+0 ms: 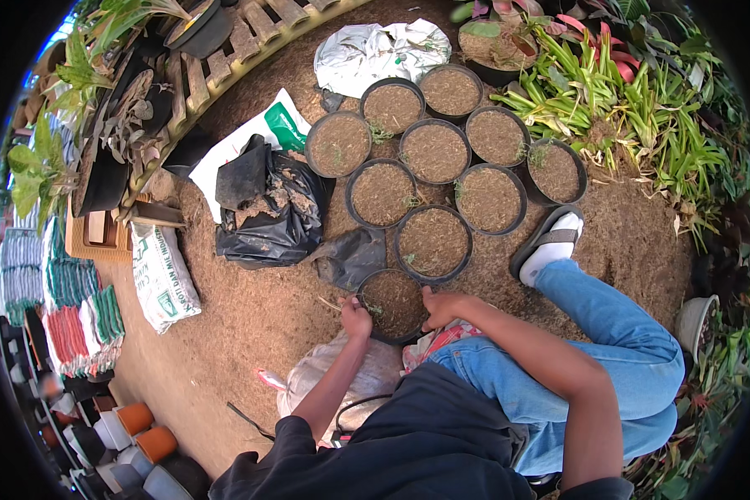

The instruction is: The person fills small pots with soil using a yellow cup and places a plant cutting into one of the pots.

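Note:
A round black plastic pot point(395, 306) filled with brown growing medium stands just in front of me, a small green seedling at its left side. On its left rim, my left hand point(356, 319) has closed its fingers. My right hand point(444, 307) grips the opposite rim, so the pot sits between both hands. Directly beyond it is another filled pot point(434, 242) with a little sprig near its lower left edge. Several more such pots, among them a far left one point(339, 144) and a far right one point(556, 172), form a close cluster on the ground.
Left of the cluster sits a black plastic bag point(272, 231) of growing medium beside a white and green sack point(281, 122). A loose black plastic piece point(353, 256) touches the pots. Leafy plants point(650, 134) line the right; a slatted wooden bench point(187, 87) stands upper left.

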`<state>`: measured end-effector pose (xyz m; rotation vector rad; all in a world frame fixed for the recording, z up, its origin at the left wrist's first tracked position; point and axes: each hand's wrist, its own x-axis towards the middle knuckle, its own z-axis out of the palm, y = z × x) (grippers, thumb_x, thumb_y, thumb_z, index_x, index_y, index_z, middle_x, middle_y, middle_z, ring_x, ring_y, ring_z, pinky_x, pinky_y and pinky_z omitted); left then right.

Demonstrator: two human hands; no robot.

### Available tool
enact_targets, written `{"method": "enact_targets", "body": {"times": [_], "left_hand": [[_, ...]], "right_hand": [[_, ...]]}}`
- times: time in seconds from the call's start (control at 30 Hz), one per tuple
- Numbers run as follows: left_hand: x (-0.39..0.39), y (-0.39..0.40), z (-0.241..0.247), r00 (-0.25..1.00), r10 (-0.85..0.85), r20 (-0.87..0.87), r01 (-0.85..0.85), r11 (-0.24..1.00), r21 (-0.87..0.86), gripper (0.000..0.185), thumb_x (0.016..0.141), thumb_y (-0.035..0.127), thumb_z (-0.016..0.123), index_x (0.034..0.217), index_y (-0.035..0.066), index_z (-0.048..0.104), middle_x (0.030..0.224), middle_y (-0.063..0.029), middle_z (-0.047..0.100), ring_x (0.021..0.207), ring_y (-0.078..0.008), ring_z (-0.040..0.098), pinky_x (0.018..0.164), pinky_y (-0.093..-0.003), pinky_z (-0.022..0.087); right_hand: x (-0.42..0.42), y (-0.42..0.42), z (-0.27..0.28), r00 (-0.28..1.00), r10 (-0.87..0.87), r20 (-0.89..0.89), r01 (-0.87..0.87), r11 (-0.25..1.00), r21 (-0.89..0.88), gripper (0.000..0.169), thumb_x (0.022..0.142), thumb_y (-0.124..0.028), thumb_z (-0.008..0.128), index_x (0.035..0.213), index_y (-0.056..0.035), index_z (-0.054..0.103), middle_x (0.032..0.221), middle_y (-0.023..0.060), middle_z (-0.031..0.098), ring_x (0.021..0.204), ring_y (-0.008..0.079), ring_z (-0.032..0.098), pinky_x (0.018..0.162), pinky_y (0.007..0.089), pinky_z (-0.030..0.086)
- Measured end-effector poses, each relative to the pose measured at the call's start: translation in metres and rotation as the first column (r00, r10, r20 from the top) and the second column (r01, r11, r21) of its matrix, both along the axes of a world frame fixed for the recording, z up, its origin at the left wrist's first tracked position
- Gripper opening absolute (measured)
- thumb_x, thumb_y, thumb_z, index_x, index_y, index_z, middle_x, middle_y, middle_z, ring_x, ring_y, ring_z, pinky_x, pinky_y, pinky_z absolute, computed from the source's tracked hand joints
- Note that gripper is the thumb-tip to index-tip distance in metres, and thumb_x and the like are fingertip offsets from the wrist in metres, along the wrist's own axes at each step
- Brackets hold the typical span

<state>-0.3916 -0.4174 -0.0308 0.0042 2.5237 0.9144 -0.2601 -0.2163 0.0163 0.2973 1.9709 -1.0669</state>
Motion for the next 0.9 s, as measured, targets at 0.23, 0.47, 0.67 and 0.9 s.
{"method": "enact_targets", "body": {"times": [0.23,0.47,0.67,0.9], "left_hand": [[0.002,0.003,0.000,0.998,-0.051,0.026,0.049,0.995,0.082,0.031,0.106,0.021,0.043,0.118,0.003,0.065,0.106,-0.0238,0.068,0.100,-0.0354,0.065,0.090,-0.0420,0.046],[-0.022,-0.037,-0.063,0.994,0.022,0.111,-0.041,0.985,0.169,0.034,0.105,0.024,0.045,0.124,0.002,0.063,0.130,-0.0212,0.060,0.120,-0.0302,0.054,0.098,-0.0377,0.043],[-0.074,0.010,0.044,0.953,0.131,0.274,-0.253,0.843,0.476,0.043,0.104,0.040,0.045,0.135,0.012,0.055,0.139,-0.0087,0.054,0.121,-0.0248,0.053,0.095,-0.0403,0.044],[-0.073,0.131,0.208,0.960,-0.223,-0.171,0.273,0.600,0.751,0.026,0.106,0.028,0.049,0.113,0.009,0.065,0.110,-0.0009,0.064,0.098,-0.0103,0.058,0.087,-0.0273,0.045]], "right_hand": [[0.005,-0.002,-0.001,1.000,-0.013,0.003,0.013,1.000,-0.028,0.117,0.080,-0.050,0.075,0.145,0.0236,0.011,0.133,0.0389,0.052,0.127,0.0441,0.053,0.106,0.0422,0.044],[0.002,0.001,0.018,0.994,0.005,-0.112,0.009,0.992,0.124,0.074,0.079,-0.033,0.073,0.133,0.0101,0.050,0.123,0.0229,0.066,0.114,0.0375,0.065,0.095,0.0436,0.053],[0.007,0.025,0.074,0.990,0.064,-0.126,-0.038,0.980,0.197,0.056,0.082,-0.029,0.071,0.131,-0.0029,0.060,0.116,0.0202,0.070,0.112,0.0358,0.066,0.094,0.0479,0.053],[0.077,0.078,0.231,0.886,-0.047,-0.461,0.239,0.899,0.368,0.055,0.087,-0.025,0.070,0.133,-0.0014,0.052,0.118,0.0231,0.063,0.113,0.0399,0.062,0.093,0.0507,0.051]]}}
